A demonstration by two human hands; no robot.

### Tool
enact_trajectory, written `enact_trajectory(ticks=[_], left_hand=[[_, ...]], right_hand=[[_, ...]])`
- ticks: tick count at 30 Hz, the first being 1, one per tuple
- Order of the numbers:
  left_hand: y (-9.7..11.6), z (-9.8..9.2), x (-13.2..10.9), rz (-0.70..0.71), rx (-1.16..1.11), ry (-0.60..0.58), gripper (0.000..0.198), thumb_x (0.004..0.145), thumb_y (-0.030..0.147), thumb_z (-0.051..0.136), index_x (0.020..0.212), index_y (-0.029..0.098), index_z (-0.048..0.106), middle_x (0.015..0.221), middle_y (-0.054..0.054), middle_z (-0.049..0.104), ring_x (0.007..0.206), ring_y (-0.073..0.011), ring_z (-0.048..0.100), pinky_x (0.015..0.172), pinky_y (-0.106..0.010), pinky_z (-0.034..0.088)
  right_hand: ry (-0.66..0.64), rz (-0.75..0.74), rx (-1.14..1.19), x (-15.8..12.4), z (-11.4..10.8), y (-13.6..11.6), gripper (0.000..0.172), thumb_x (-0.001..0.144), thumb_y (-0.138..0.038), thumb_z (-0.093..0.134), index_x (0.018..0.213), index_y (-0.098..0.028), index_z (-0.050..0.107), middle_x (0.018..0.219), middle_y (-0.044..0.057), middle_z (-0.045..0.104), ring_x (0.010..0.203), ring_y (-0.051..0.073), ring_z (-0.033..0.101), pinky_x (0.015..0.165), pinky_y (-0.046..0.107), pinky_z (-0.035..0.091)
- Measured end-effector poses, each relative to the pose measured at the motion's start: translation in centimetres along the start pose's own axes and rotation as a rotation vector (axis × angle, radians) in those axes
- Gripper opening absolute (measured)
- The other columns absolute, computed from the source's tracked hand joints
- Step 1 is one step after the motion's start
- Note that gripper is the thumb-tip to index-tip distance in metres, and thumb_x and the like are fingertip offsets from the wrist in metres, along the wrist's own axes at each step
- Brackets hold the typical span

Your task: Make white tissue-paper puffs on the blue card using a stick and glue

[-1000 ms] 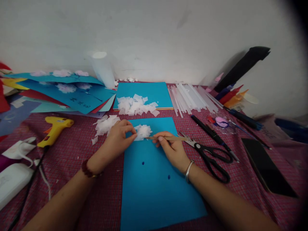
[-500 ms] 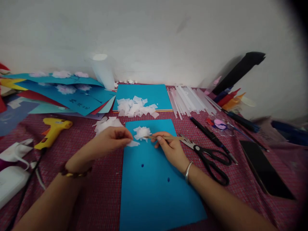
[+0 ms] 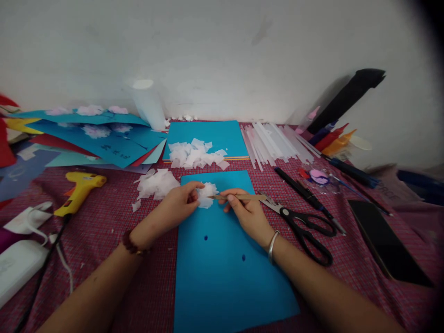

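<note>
Yellow glue gun (image 3: 80,187) lies on the desk (image 3: 104,222), well left of the blue sheet (image 3: 222,273). Loose tissue scraps (image 3: 156,183) sit just off that sheet's far left corner. I note the left hand (image 3: 178,206) closed, pinching a white tissue tuft (image 3: 208,190) at the sheet's far end. The right hand (image 3: 248,215) grips a thin stick (image 3: 243,197), its tip at the tuft. Black scissors (image 3: 303,227) lie just right of the sheet, and a dark phone (image 3: 385,245) lies further right.

My table's red checked cloth (image 3: 104,226) carries a blue card sheet (image 3: 225,286), black scissors (image 3: 289,215), a yellow glue gun (image 3: 79,185) and a dark phone (image 3: 385,245).
</note>
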State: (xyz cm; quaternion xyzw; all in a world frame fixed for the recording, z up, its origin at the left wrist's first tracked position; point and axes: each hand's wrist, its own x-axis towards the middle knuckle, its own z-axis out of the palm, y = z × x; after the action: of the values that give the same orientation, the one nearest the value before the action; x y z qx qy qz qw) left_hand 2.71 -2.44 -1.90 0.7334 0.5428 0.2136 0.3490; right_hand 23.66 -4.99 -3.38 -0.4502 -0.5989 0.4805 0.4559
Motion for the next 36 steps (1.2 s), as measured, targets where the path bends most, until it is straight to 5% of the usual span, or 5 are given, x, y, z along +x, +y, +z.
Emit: enact_trajectory(ticks=[8, 15, 28, 33, 36], left_hand=[[1.9, -1.0, -1.3, 0.048, -0.158, -0.346, 0.041, 0.074, 0.014, 0.050, 0.114, 0.020, 0.055, 0.071, 0.003, 0.054, 0.058, -0.0109, 0.050, 0.054, -0.022, 0.040], [1.0, 0.3, 0.0, 0.051, 0.053, -0.043, 0.043, 0.074, 0.011, 0.049, 0.116, 0.018, 0.057, 0.067, 0.002, 0.056, 0.059, -0.0128, 0.053, 0.055, -0.024, 0.038], [0.7, 0.8, 0.6, 0.038, 0.051, 0.044, 0.037, 0.075, 0.014, 0.052, 0.112, 0.014, 0.058, 0.070, 0.001, 0.058, 0.062, -0.0149, 0.056, 0.059, -0.027, 0.043], [-0.5, 1.0, 0.5, 0.106, 0.141, 0.338, 0.025, 0.084, 0.018, 0.046, 0.104, 0.015, 0.061, 0.100, -0.009, 0.063, 0.092, -0.0211, 0.059, 0.081, -0.035, 0.048], [-1.2, 1.2, 0.4, 0.141, 0.211, 0.360, 0.029, 0.085, 0.010, 0.039, 0.103, 0.014, 0.061, 0.105, -0.010, 0.065, 0.102, -0.0228, 0.057, 0.093, -0.040, 0.045]], right_hand=[[-0.002, 0.006, 0.019, 0.0, -0.1, 0.0, 0.021, 0.091, -0.034, 0.051, 0.095, -0.017, 0.064, 0.082, 0.004, 0.069, 0.067, 0.015, 0.062, 0.065, 0.029, 0.051], [0.074, -0.030, 0.070, -0.4, -0.2, -0.4, 0.021, 0.091, -0.036, 0.052, 0.093, -0.019, 0.064, 0.078, 0.003, 0.069, 0.065, 0.015, 0.063, 0.063, 0.030, 0.051], [-0.073, -0.119, -0.174, -1.0, 0.0, 0.0, 0.020, 0.094, -0.026, 0.046, 0.096, -0.020, 0.065, 0.086, 0.004, 0.067, 0.069, 0.016, 0.060, 0.064, 0.030, 0.049], [-0.151, -0.223, -0.312, -1.2, -0.3, 0.1, 0.022, 0.095, -0.023, 0.045, 0.103, -0.022, 0.065, 0.095, 0.006, 0.066, 0.078, 0.016, 0.063, 0.070, 0.030, 0.051], [-0.257, -0.355, -0.504, -1.6, -0.5, 0.0, 0.025, 0.095, -0.019, 0.042, 0.108, -0.021, 0.064, 0.104, 0.009, 0.065, 0.089, 0.020, 0.062, 0.078, 0.034, 0.051]])
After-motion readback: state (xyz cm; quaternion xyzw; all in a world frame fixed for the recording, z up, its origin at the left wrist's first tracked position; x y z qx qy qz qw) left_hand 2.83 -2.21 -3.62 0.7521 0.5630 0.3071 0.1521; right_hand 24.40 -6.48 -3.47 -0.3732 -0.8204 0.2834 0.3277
